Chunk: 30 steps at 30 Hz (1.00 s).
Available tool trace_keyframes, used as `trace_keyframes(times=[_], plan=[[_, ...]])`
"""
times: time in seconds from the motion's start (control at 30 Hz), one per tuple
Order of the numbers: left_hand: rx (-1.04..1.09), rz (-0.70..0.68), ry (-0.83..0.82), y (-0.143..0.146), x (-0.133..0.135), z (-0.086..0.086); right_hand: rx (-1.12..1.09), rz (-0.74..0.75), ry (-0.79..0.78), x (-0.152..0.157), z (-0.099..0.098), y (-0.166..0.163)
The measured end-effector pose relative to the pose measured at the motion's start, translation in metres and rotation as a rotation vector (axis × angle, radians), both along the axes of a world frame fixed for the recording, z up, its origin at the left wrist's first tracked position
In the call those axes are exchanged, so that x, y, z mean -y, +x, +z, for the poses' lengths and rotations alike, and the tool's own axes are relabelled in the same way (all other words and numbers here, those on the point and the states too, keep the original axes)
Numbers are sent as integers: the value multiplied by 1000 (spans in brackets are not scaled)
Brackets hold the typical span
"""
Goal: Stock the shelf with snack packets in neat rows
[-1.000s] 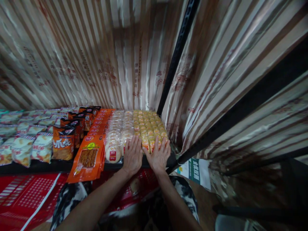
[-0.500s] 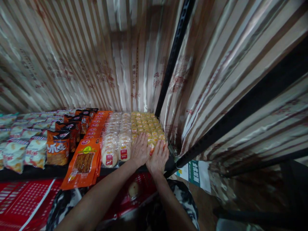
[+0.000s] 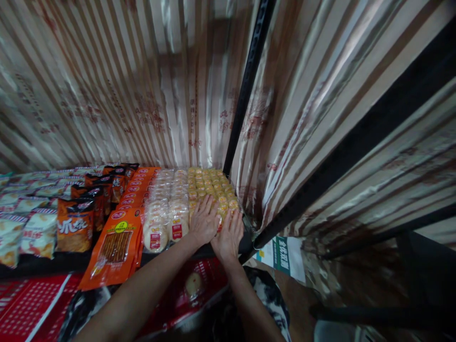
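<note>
My left hand (image 3: 203,222) lies flat with its fingers stretched out on the front packs of the yellow-wrapped cakes (image 3: 211,183), at the right end of a dark shelf (image 3: 53,261). My right hand (image 3: 229,235) rests beside it, fingers spread, on the front right packs of the same rows. Neither hand grips anything. Just left of my left hand stand rows of clear packs with round pale cakes (image 3: 166,209) bearing red labels.
Orange packs of stick snacks (image 3: 116,244) overhang the shelf's front edge. Further left stand dark orange bags (image 3: 75,227) and pale striped bags (image 3: 33,232). A black upright post (image 3: 245,85) rises behind the cakes. A red basket (image 3: 32,304) sits below. Striped curtain hangs all round.
Both hands slid further onto the yellow-wrapped packs and drew closer together; the left hand moved right, off the round pale cakes. The view drifted slightly.
</note>
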<state>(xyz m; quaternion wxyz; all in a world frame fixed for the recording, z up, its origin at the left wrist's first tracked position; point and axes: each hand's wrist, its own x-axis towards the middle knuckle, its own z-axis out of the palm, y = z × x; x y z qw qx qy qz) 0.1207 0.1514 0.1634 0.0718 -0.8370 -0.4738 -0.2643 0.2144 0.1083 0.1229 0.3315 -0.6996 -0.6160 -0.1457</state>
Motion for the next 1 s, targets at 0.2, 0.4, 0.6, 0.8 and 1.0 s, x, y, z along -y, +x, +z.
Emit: trace_keyframes(times=[0.2, 0.4, 0.6, 0.8, 1.0], plan=[[-23, 9, -8, -1, 0, 2, -28, 43, -41, 8, 4, 4], [-3, -13, 14, -3, 0, 0, -118, 29, 12, 8, 1, 11], [13, -16, 13, -4, -1, -2, -174, -98, -55, 0, 0, 12], [-1, -13, -64, -4, -1, 5, -91, -92, -93, 2, -3, 7], [-55, -16, -202, -4, -2, 13, -1, -47, -80, 3, -7, 9]])
